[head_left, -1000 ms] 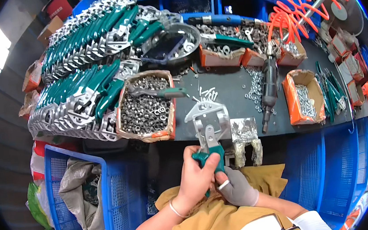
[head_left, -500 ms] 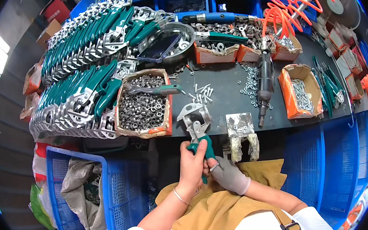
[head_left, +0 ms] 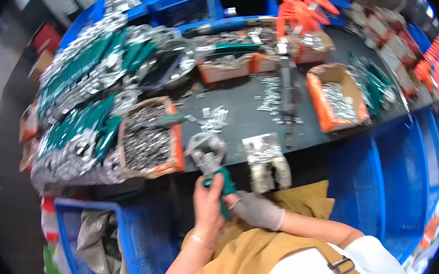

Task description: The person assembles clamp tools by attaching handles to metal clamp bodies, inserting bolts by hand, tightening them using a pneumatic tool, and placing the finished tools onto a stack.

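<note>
My left hand is closed around the locking pliers, which have green-covered handles and silver jaws pointing away from me toward the bench edge. My right hand, in a grey glove with a bare fingertip showing, is closed at the near end of the handles. What its fingers pinch there is blurred. Just right of the pliers, a worn metal block fixture with two pale prongs juts from the bench edge. Beyond the jaws, a small heap of silver pins lies on the bench.
A carton of metal rings stands left of the pliers, with stacked green-handled pliers beyond it. A dark power driver and a carton of screws are at the right. Blue crates flank my lap.
The whole view has shifted and tilted with head movement, and the picture is now blurred. Both hands keep their hold on the pliers in nearly the same pose.
</note>
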Tool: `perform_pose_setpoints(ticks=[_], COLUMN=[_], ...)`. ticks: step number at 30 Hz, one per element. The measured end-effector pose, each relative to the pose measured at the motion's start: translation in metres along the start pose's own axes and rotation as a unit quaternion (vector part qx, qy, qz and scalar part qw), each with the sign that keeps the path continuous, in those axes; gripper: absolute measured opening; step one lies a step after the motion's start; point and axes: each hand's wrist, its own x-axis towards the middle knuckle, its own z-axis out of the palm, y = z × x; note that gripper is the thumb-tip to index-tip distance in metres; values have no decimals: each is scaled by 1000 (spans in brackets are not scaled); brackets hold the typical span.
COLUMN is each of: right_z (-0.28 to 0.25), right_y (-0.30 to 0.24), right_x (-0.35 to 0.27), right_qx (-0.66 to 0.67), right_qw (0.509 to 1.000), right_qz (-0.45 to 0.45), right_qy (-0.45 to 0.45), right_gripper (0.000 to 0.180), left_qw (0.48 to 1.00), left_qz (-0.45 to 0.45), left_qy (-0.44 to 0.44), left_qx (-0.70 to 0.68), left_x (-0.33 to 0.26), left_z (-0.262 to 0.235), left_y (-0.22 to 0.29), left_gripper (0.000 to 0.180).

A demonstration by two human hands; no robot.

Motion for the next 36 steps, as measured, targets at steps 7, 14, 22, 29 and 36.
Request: perform_pose_setpoints(ticks=[7,14,22,29,36], right_z=[-136,-335,-337,-218,-159], right_y=[-82,-27,-21,-85,-93], right_x=[-47,-5,9,-44,-44], right_qx=[-248,-536,-597,-93,-218], right_qw=[947,792,782,919,829], right_qz=[-199,119,56,-303,-409], right_qy=[40,265,169,234,313], right_gripper=[18,16,23,27,39], left_qw=[976,901,799,774,781], left_qz=[78,-15,-255,-265,-311], left_qy=[-176,-385,-406,-432,-470], left_qx=[-105,-202,-363,-380,-269], left_x=[-39,-15,-11,-10,-21], left_z=[2,50,104,101,97], left_y=[41,59,32,16,22], left_gripper=[54,73,59,61,71])
